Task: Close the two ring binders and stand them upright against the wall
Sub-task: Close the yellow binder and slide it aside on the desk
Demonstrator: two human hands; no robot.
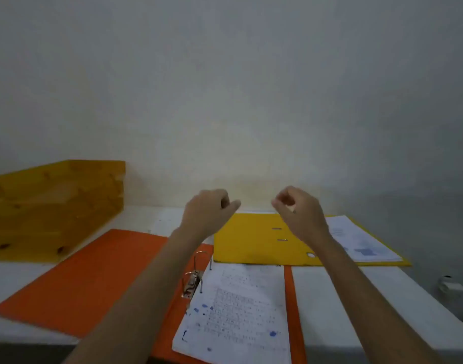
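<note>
An orange ring binder (88, 279) lies open and flat on the white table, its metal rings (195, 275) standing up and a stack of written paper (238, 311) on its right half. Behind it, a yellow ring binder (248, 240) also lies open near the wall, with printed sheets (356, 237) on its right half. My left hand (209, 210) and my right hand (300, 210) hover above the yellow binder with fingers loosely curled, holding nothing and touching neither binder.
A wooden stacked letter tray (54, 206) stands at the back left against the pale wall (225, 101). The white table (356, 306) ends at its right edge, where a small white object (451, 285) sits lower down. The near table edge runs along the bottom.
</note>
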